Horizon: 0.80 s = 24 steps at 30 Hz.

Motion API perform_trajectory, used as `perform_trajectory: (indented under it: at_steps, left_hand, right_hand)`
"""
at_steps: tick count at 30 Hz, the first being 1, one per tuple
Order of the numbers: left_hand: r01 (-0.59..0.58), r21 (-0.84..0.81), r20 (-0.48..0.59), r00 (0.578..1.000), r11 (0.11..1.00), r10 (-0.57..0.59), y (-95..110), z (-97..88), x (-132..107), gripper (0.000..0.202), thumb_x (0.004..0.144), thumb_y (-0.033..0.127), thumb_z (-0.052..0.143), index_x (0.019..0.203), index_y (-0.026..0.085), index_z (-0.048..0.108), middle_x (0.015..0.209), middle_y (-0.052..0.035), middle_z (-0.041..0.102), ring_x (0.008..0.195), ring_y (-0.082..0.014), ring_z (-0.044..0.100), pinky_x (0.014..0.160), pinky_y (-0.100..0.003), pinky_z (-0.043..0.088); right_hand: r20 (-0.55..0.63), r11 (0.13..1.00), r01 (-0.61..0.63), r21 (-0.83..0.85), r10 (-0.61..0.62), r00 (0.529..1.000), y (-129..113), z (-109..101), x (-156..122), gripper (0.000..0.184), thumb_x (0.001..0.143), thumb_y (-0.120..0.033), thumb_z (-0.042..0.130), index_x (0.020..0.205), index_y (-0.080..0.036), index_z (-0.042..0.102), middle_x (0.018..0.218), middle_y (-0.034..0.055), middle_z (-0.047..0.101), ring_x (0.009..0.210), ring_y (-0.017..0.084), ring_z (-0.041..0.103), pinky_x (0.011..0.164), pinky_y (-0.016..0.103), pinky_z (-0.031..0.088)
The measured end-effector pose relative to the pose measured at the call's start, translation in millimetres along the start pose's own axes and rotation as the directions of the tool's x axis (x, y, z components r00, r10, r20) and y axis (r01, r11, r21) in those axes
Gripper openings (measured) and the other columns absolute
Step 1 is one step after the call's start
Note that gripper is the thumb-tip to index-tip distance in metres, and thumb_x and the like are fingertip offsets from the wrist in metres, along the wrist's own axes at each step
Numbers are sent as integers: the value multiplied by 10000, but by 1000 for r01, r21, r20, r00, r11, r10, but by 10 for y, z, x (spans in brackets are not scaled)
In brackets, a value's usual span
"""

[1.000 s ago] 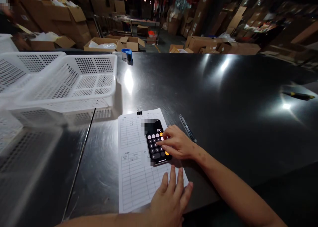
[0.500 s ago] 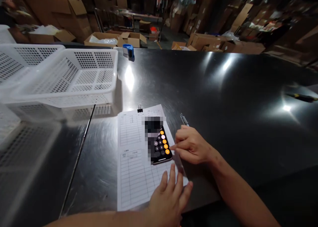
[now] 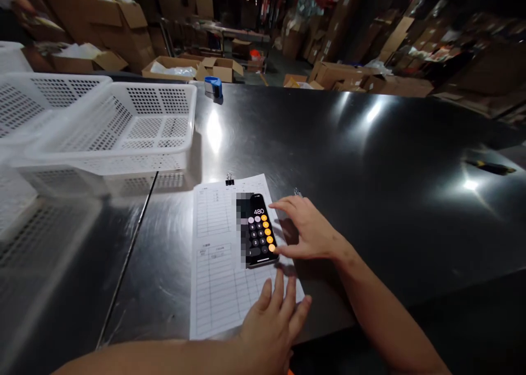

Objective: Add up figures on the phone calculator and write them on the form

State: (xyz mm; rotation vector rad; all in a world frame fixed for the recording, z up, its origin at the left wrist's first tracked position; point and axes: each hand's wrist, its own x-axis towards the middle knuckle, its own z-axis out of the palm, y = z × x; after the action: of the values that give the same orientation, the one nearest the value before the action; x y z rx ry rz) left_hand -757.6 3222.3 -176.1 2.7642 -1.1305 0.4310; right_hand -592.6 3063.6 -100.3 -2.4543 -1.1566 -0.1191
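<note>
A black phone [image 3: 258, 230] showing a calculator with "480" lies on a printed form sheet [image 3: 222, 265] on the steel table [image 3: 370, 161]. My right hand [image 3: 306, 230] hovers at the phone's right edge, fingers spread, thumb near the lower orange keys; it holds nothing. My left hand [image 3: 273, 323] lies flat on the sheet's lower right corner, fingers stretched out. A black binder clip [image 3: 229, 180] sits at the sheet's top edge. A pen [image 3: 296, 191] lies just behind my right hand, mostly hidden by it.
Two white perforated plastic baskets [image 3: 123, 128] stand at the left of the table. A blue tape dispenser [image 3: 212, 85] sits at the far edge, and a dark marker-like object [image 3: 491, 168] lies far right. Open cardboard boxes [image 3: 213, 68] fill the floor beyond.
My right hand drew back from the keypad to the phone's right side and opened its fingers. The display went from 96 to 480. The left hand stayed on the sheet.
</note>
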Motion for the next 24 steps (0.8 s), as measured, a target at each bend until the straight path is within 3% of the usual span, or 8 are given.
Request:
perform_trajectory:
  at_steps: [2,3,7,10,14,17,21,24]
  left_hand:
    - [5,4,-10,1000,1000,-5,14,14,-9,826,745,631,700,1433,214,513,1440,-162,512,1312,-387,425,1086,-474,159]
    - [4,5,-8,1000,1000,-4,19,19,-11,817,756,621,691,1437,208,508,1445,-169,505,1305,-387,439,1084,-472,171]
    - [-15,-14,59,998,1000,16,10,2,13,780,819,573,629,1467,169,469,1504,-222,418,1366,-429,400,1066,-471,257]
    - [-55,-53,204,977,997,65,-15,-79,63,820,853,565,587,1521,137,379,1546,-260,322,1414,-465,322,1074,-512,303]
    - [-51,-128,408,908,991,99,-57,-241,143,857,899,561,528,1579,131,232,1585,-287,188,1462,-503,153,1109,-718,215]
    - [-4,-195,487,867,981,101,-88,-335,180,859,922,532,508,1597,148,141,1608,-276,58,1473,-508,40,1085,-822,123]
    - [37,-273,459,883,961,97,-112,-377,182,865,910,477,561,1598,164,141,1613,-255,14,1480,-485,-10,1105,-815,56]
    - [79,-342,420,904,936,77,-131,-370,166,894,889,513,586,1592,152,166,1608,-260,57,1482,-475,5,1108,-800,8]
  right_hand:
    - [112,1000,-21,-13,22,994,-5,95,3,1236,486,-676,874,1480,-145,365,1396,187,470,1242,355,439,1045,509,337]
    - [147,999,-35,-19,37,988,0,140,1,1357,429,-708,879,1516,-145,293,1439,202,424,1290,382,393,1077,549,301]
    - [180,993,-117,-2,116,977,46,267,-10,1391,448,-726,864,1539,-146,224,1430,214,429,1302,398,389,1079,575,277]
    - [95,990,-140,34,136,986,25,384,48,1409,417,-675,900,1534,-145,226,1394,198,491,1277,384,440,1078,558,261]
    - [-65,973,-216,82,222,973,-101,606,254,1278,539,-609,896,1537,-184,222,1288,131,627,1223,320,538,1084,516,243]
    - [-179,961,-256,99,271,946,-110,583,337,1033,722,-577,803,1524,-192,277,1278,123,648,1212,288,562,1076,486,270]
    - [-400,875,-479,68,464,791,86,199,164,572,890,-475,643,1377,-210,502,1244,89,665,1188,260,569,1039,437,349]
    - [-298,685,-727,-50,684,666,252,-63,-30,532,879,-496,651,1313,-197,584,1149,78,691,1081,258,619,921,380,432]
